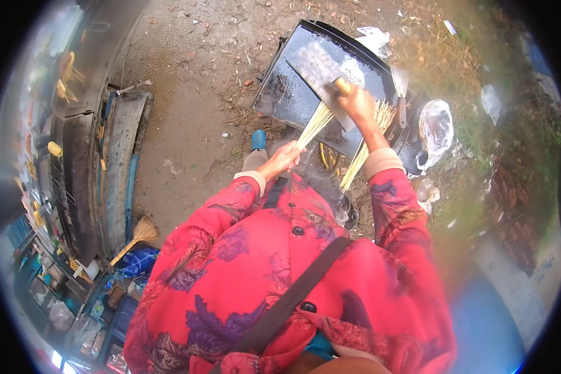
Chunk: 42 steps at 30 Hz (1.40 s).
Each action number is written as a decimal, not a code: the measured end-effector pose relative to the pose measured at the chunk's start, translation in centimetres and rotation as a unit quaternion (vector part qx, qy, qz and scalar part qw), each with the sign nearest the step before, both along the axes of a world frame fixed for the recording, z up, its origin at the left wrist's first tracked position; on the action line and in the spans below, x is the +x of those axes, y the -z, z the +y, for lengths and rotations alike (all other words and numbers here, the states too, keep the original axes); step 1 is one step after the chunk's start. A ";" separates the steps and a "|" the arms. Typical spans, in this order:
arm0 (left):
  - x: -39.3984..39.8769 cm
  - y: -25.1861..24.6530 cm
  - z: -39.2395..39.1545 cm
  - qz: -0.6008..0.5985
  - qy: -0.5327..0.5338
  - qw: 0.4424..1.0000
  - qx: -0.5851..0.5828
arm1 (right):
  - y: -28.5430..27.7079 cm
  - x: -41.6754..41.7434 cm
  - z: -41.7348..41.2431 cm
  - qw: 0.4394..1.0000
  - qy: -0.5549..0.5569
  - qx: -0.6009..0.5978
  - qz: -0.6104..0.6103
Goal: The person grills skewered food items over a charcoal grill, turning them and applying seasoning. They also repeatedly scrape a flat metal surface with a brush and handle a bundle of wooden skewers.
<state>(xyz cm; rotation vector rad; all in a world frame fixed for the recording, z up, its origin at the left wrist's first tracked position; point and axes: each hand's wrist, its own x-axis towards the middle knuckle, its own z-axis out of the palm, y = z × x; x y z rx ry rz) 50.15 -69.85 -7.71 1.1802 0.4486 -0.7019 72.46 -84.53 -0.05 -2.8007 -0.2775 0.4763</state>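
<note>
My left hand (285, 156) is closed around the near ends of a bundle of thin sticks (317, 122), whose far ends reach the near edge of a dark metal griddle (280, 96). My right hand (357, 105) grips the wooden handle (341, 87) of a wide metal spatula or press (327, 96); its blade lies over the griddle and the stick ends, and what is under it is hidden. A second bundle of sticks (355, 169) lies beneath my right wrist. Right of it, a trowel-like scraper (401, 112) rests at the griddle's right edge.
Plastic bags (435, 133) lie on the right. A clear plastic container (425, 190) is near my right sleeve. At left stand a long metal-topped bench (114, 163), a straw hand broom (142, 232) and a blue bag (138, 262). A blue shoe (258, 139) is on the muddy ground.
</note>
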 end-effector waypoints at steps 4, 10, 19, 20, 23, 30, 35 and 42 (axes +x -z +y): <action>-0.4 1.3 -0.3 -0.007 -0.031 0.999 -0.006 | 1.3 0.0 0.0 1.000 -0.018 -0.023 0.010; -2.1 0.5 -0.8 -0.047 -0.118 0.988 0.089 | 1.5 -0.8 0.1 0.999 -0.007 -0.041 0.013; 0.3 -0.8 -0.9 -0.204 0.028 0.901 0.382 | 0.9 1.0 -1.7 0.994 0.051 0.095 0.004; 0.7 -0.5 -0.7 -0.152 0.015 0.956 0.249 | 0.3 1.7 -2.8 0.974 0.083 0.211 -0.008; 1.2 -1.4 0.2 0.010 -0.020 0.996 -0.081 | -4.8 3.4 -3.3 0.957 0.141 0.241 0.073; 1.1 -0.3 -0.6 0.047 -0.023 0.992 -0.111 | 1.1 0.1 -0.5 1.000 0.013 0.005 0.010; 0.6 -0.2 -1.0 0.056 -0.057 0.994 -0.075 | 1.9 -0.7 0.2 1.000 0.020 -0.016 0.008; -0.4 0.1 -1.7 -0.002 -0.039 0.977 0.209 | 2.1 -0.5 0.1 0.999 0.018 -0.040 0.009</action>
